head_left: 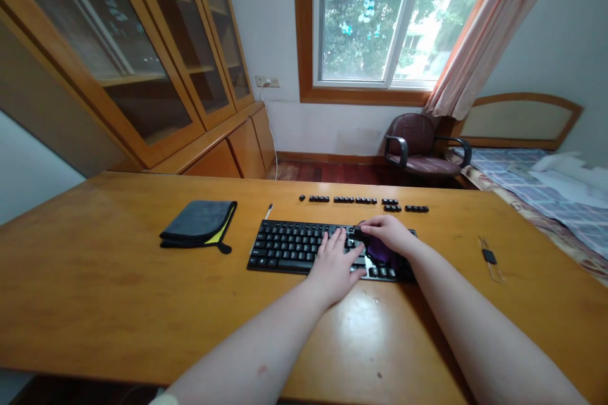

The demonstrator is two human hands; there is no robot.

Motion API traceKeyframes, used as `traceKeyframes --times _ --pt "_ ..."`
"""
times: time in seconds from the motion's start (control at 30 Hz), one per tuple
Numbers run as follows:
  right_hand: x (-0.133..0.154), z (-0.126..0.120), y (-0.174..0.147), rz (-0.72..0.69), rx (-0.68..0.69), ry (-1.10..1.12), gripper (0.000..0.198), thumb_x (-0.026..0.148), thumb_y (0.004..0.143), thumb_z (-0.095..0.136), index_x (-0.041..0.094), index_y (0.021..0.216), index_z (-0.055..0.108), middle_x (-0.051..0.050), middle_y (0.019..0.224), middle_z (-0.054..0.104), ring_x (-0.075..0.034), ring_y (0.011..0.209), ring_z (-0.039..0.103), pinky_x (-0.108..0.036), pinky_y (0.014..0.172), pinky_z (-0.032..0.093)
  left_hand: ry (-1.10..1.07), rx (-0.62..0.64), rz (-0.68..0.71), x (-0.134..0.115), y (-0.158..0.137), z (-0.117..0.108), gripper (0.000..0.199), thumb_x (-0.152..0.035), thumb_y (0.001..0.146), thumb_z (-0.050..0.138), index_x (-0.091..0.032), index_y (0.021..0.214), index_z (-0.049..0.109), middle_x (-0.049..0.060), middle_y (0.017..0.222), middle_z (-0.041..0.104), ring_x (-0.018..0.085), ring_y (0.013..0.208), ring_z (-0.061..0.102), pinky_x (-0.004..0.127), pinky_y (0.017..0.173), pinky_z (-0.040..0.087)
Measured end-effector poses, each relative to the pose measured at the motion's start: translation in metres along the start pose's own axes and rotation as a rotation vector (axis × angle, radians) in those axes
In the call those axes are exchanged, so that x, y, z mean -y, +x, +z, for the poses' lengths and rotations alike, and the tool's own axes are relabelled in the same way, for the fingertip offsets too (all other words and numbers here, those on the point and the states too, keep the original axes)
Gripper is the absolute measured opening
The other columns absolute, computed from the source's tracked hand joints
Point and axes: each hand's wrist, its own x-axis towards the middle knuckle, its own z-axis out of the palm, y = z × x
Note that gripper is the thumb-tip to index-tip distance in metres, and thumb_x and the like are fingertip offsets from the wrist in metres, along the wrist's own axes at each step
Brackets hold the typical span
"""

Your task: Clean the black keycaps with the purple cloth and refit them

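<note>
A black keyboard (289, 247) lies in the middle of the wooden desk, its left part full of keycaps. Toward its right side some keycaps are off, and a purple patch (380, 250) shows beneath my right hand. My left hand (332, 266) rests open on the keys right of centre, fingers spread. My right hand (387, 233) reaches over the right part of the keyboard, its thumb and fingers pinched at the upper key rows. Something small and dark is at those fingertips; I cannot make it out. Loose black keycaps (355, 200) stand in short rows behind the keyboard.
A folded grey cloth (197, 221) with a yellow inside lies to the left. A slim brush (270, 209) sticks out behind the keyboard. A wire keycap puller (489, 257) with a black grip lies at the right. Beyond the desk (118, 304) are an armchair (413, 145) and a bed.
</note>
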Motion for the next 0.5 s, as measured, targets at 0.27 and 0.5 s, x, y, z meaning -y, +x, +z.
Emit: traceKeyframes --times 0.27,0.5 --pt "-0.0017 0.0040 -0.0002 -0.014 -0.038 -0.042 0.020 0.036 0.063 0.067 0.020 0.072 0.075 -0.006 0.075 0.073 -0.028 0.075 0.067 -0.039 0.074 0.049 0.000 0.007 -0.001 0.0007 0.0004 -0.0001 0.052 -0.044 0.076 0.057 -0.028 0.125 0.047 0.011 0.143 0.030 0.029 0.133 0.021 0.054 0.106 0.014" --pt "0.0017 0.0072 -0.0017 -0.020 -0.057 -0.102 0.016 0.034 0.062 0.067 0.023 0.070 0.074 -0.004 0.076 0.073 -0.026 0.077 0.066 -0.036 0.076 0.048 -0.013 0.009 0.004 -0.0005 0.0007 -0.0029 0.052 -0.045 0.076 0.057 -0.028 0.125 0.047 0.011 0.142 0.032 0.029 0.133 0.021 0.053 0.106 0.015"
